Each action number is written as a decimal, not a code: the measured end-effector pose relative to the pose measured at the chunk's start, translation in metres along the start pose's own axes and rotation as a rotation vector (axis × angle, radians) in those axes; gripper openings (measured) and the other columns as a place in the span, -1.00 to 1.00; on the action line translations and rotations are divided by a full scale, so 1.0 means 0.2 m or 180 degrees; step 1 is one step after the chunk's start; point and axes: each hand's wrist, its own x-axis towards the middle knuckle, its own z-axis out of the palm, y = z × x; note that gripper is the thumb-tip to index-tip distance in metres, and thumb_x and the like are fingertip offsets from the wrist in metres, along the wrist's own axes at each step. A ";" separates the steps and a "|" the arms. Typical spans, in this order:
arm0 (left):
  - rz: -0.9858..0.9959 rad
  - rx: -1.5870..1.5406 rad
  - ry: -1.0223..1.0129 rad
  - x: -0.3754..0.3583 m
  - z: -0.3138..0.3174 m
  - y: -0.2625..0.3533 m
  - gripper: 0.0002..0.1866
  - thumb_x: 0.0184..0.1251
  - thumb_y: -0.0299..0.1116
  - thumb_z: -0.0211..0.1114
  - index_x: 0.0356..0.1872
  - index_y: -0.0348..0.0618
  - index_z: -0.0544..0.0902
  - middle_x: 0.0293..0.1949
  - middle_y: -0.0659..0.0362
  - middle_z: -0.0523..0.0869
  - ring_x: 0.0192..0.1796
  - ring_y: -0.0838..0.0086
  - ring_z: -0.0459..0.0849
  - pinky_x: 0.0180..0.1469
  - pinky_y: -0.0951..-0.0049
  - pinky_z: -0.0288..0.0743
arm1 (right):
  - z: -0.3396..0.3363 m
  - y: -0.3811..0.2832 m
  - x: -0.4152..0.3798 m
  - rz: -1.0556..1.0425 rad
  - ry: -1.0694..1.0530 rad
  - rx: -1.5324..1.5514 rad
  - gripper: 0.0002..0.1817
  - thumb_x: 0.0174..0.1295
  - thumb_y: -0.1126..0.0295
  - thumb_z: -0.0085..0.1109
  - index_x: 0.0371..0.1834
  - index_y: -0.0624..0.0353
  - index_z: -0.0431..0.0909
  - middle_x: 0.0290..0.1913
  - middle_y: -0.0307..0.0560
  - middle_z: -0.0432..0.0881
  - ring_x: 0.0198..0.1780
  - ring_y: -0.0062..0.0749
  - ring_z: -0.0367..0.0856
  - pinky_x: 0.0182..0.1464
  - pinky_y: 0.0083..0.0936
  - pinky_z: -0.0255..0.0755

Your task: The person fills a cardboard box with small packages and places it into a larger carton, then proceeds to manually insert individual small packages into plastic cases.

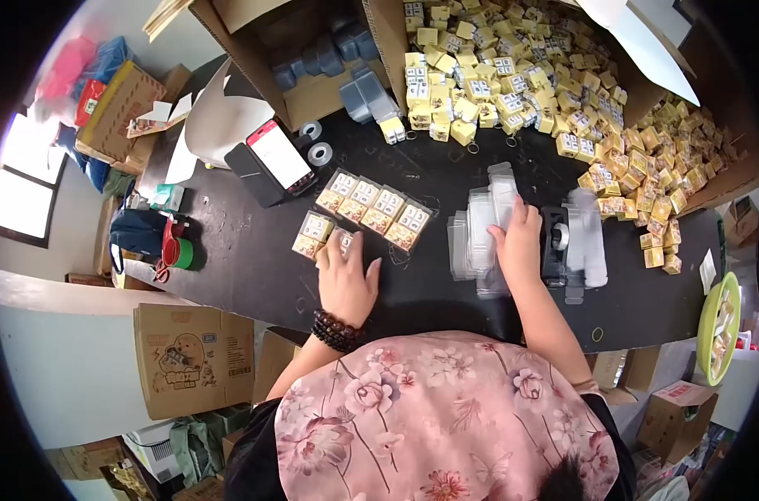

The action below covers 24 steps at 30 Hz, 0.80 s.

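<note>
My left hand [346,284] rests over a small yellow printed box [344,240], fingertips on it and thumb held apart. Beside that lies another such box [311,234] in clear packaging. Just beyond, a slanting row of packed yellow boxes [373,207] lies on the black table, white printed panels up. On the right, my right hand [520,242] has thumb and fingers closed on a flat clear plastic package [502,194]. Several more clear packages [471,242] are stacked under and left of that hand.
A tape dispenser [555,242] and more clear packaging [590,246] sit right of my right hand. Loose yellow boxes [513,83] spill from cartons at the back right. A phone [279,156] leans at the back left near tape rolls [319,154]. Scissors [161,270] lie far left.
</note>
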 end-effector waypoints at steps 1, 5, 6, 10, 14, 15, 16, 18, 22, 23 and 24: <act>0.0175 -0.0678 -0.0179 0.04 -0.03 0.06 -0.53 0.28 -0.29 0.34 0.18 -0.22 0.55 0.17 -0.08 0.48 0.18 -0.01 0.45 0.21 0.12 0.39 | -0.02 -0.01 -0.02 -0.0218 0.0198 -0.0111 -0.32 0.20 0.46 0.29 0.38 0.36 0.23 0.00 0.18 0.45 0.04 0.03 0.47 0.08 -0.26 0.42; 0.1092 -0.2062 -0.0238 0.14 0.06 0.26 -0.50 0.24 -0.40 0.36 0.21 -0.29 0.51 0.11 -0.08 0.50 0.13 0.04 0.50 0.19 0.21 0.43 | -0.14 -0.10 -0.14 -0.0599 0.0044 0.1720 -0.53 0.29 0.66 0.07 0.29 0.19 0.44 -0.29 -0.01 0.51 -0.32 -0.21 0.56 -0.19 -0.41 0.50; 0.1234 -0.2153 -0.0227 0.15 0.07 0.31 -0.48 0.24 -0.40 0.36 0.22 -0.30 0.49 0.11 -0.08 0.50 0.14 0.04 0.50 0.20 0.21 0.42 | -0.21 -0.15 -0.19 -0.0603 -0.0218 0.2011 -0.54 0.30 0.65 0.08 0.29 0.21 0.45 -0.31 -0.02 0.52 -0.33 -0.27 0.56 -0.21 -0.43 0.50; 0.1121 -0.2262 -0.0134 0.15 0.12 0.41 -0.45 0.14 -0.41 0.44 0.17 -0.30 0.49 0.08 -0.08 0.50 0.11 0.05 0.51 0.16 0.24 0.44 | -0.29 -0.14 -0.28 -0.0445 -0.0319 0.2519 -0.52 0.30 0.67 0.09 0.31 0.22 0.46 -0.30 -0.05 0.53 -0.35 -0.45 0.54 -0.26 -0.54 0.49; 0.1247 -0.2602 -0.0125 0.16 0.14 0.41 -0.73 0.11 -0.42 0.46 -0.25 -0.21 0.54 -0.21 0.06 0.59 -0.13 0.14 0.56 -0.06 0.23 0.43 | -0.32 -0.10 -0.31 -0.0768 -0.0296 0.1886 -0.46 0.27 0.72 0.08 0.35 0.23 0.41 -0.18 -0.02 0.54 -0.29 -0.39 0.55 -0.21 -0.57 0.49; 0.1280 -0.2612 -0.0150 0.16 0.13 0.41 -0.73 0.11 -0.42 0.46 -0.25 -0.21 0.54 -0.21 0.06 0.59 -0.13 0.14 0.56 -0.06 0.23 0.43 | -0.31 -0.06 -0.31 -0.1027 -0.0677 0.1556 -0.28 0.20 0.55 0.27 0.46 0.26 0.23 0.03 0.08 0.47 -0.06 -0.17 0.53 -0.03 -0.41 0.46; 0.1328 -0.2497 -0.0284 0.16 0.13 0.41 -0.77 0.13 -0.42 0.44 -0.29 -0.20 0.54 -0.28 0.09 0.60 -0.18 0.16 0.56 -0.10 0.23 0.40 | -0.34 -0.10 -0.31 -0.1155 -0.0637 0.1084 -0.16 0.14 0.42 0.34 0.49 0.29 0.12 0.11 0.12 0.41 0.07 -0.08 0.46 0.08 -0.31 0.37; 0.1258 -0.2451 -0.0543 0.15 0.09 0.45 -0.84 0.20 -0.41 0.39 -0.37 -0.15 0.54 -0.41 0.14 0.61 -0.29 0.19 0.56 -0.15 0.24 0.34 | -0.40 -0.16 -0.29 -0.1236 -0.0740 0.0407 0.13 -0.04 0.13 0.48 0.50 0.39 -0.04 0.24 0.20 0.29 0.28 0.13 0.25 0.29 -0.11 0.15; 0.1267 -0.2004 -0.0533 0.13 0.04 0.51 -0.89 0.22 -0.45 0.37 -0.37 -0.17 0.57 -0.39 0.11 0.66 -0.31 0.18 0.58 -0.13 0.23 0.34 | -0.35 -0.16 -0.29 -0.0934 -0.0522 0.0947 -0.17 -0.05 0.34 0.38 0.31 0.45 0.24 0.08 0.17 0.36 0.12 0.06 0.38 0.17 -0.19 0.33; 0.1503 -0.1984 -0.0459 0.14 0.03 0.52 -0.88 0.20 -0.46 0.39 -0.37 -0.17 0.59 -0.38 0.12 0.67 -0.31 0.18 0.58 -0.11 0.24 0.34 | -0.33 -0.14 -0.30 -0.0968 -0.0510 0.0943 -0.23 -0.04 0.37 0.36 0.27 0.45 0.28 0.05 0.16 0.37 0.09 0.05 0.39 0.14 -0.20 0.35; 0.1572 -0.2016 -0.0536 0.13 0.04 0.52 -0.88 0.19 -0.46 0.40 -0.37 -0.18 0.59 -0.37 0.11 0.67 -0.30 0.18 0.58 -0.12 0.25 0.35 | -0.30 -0.11 -0.31 -0.1032 -0.0515 0.0964 -0.28 -0.03 0.39 0.33 0.23 0.45 0.31 0.03 0.15 0.38 0.07 0.03 0.41 0.12 -0.20 0.38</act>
